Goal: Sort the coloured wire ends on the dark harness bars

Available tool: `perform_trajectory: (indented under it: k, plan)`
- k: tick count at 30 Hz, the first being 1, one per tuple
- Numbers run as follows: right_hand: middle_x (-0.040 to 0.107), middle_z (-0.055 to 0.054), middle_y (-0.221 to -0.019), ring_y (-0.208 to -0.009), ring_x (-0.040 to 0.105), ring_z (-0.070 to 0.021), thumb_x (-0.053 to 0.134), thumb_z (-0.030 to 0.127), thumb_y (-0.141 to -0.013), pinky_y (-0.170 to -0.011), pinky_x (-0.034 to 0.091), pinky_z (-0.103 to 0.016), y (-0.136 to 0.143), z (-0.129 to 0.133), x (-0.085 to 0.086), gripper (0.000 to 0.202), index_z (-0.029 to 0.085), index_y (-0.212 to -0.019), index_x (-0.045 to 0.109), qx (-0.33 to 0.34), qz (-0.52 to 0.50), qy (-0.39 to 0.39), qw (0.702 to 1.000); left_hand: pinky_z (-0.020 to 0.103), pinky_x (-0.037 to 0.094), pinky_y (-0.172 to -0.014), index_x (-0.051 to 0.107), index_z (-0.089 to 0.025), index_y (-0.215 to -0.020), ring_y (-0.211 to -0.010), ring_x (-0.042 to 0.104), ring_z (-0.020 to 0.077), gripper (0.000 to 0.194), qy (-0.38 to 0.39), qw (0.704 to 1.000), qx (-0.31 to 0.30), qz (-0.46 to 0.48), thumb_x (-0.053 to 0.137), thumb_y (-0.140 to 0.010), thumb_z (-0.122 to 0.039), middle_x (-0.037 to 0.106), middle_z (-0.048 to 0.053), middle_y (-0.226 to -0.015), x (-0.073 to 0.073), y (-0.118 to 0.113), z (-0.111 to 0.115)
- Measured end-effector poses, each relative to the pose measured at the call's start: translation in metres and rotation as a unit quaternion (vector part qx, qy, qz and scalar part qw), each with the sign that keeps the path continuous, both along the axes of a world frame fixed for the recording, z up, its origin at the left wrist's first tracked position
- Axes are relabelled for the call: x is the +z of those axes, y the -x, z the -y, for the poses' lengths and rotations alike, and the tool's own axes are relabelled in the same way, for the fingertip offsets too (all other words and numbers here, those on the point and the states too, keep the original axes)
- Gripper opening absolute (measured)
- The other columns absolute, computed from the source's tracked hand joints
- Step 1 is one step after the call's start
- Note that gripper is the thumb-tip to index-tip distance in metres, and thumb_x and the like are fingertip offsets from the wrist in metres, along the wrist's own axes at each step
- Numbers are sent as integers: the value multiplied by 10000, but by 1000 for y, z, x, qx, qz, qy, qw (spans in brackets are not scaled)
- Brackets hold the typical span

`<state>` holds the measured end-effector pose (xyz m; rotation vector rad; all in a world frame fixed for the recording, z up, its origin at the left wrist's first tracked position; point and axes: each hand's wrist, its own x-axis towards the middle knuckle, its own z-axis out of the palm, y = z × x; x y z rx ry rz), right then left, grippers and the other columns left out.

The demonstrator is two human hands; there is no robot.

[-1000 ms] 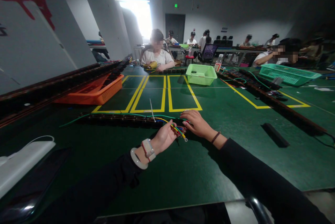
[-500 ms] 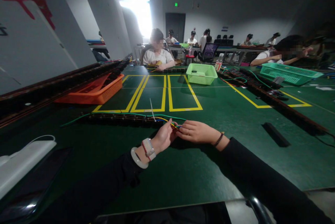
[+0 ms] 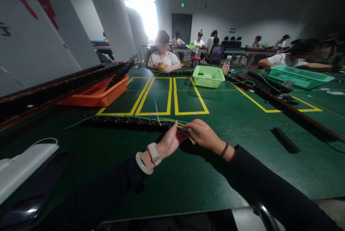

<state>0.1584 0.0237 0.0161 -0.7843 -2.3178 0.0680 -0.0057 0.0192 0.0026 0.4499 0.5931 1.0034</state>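
My left hand (image 3: 171, 140) is closed round a bundle of green, yellow and blue wires (image 3: 182, 126) in the middle of the head view. Just to its right, my right hand (image 3: 203, 134) pinches the wires near their free ends. A ring terminal (image 3: 193, 142) on a yellow wire sticks out below the right fingers. The wires run left into a long dark strip (image 3: 126, 123) lying on the green table (image 3: 167, 184). A white cable tie (image 3: 157, 112) stands up from the strip's right end, and a green wire (image 3: 78, 122) trails off its left end.
An orange basket (image 3: 113, 92) and a long dark rack (image 3: 54, 83) are at the left. A light green basket (image 3: 208, 77) and a bottle (image 3: 226, 64) stand farther back. A black block (image 3: 285, 140) and another long strip (image 3: 296, 114) lie right. A person (image 3: 163, 58) sits opposite.
My right hand has shifted slightly right along the wires, and their ends have spread, with the ring terminal now showing. At the right, a person has leaned lower behind the teal basket.
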Motion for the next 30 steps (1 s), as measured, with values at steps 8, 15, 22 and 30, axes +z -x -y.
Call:
perform_trajectory:
  k: [8,15,22,30]
  plan:
    - [598,-81,-815,-774,526,-198,373,62,-877,-750,449,-342,-8,-24,-11,367,133,-1171,580,-102,96,-30,990,353,464,-803,509,-139,-733,-761,631,188,297,6,999,11,-33,383,-920,-332,621,78,-686,1,0,2]
    - [598,-89,-843,-789,525,-195,368,81,-883,-757,452,-351,-7,-20,-8,377,127,-1210,550,-75,110,-8,991,341,465,-784,496,-138,-718,-709,631,175,294,8,1000,0,-24,369,-924,-306,625,84,-687,0,0,1]
    - [601,-78,-883,-793,543,-159,403,75,-872,-708,466,-295,-11,-21,-13,389,162,-1224,543,10,80,104,991,355,463,-810,488,-142,-705,-748,633,182,310,6,1000,-12,-9,363,-923,-323,646,108,-750,-1,1,1]
    - [628,-72,-930,-823,560,-149,443,44,-841,-747,452,-280,-11,-20,-4,419,180,-1220,557,52,100,153,982,357,463,-818,477,-145,-694,-756,638,182,304,-9,1000,-19,-14,372,-922,-316,651,105,-746,-2,1,1]
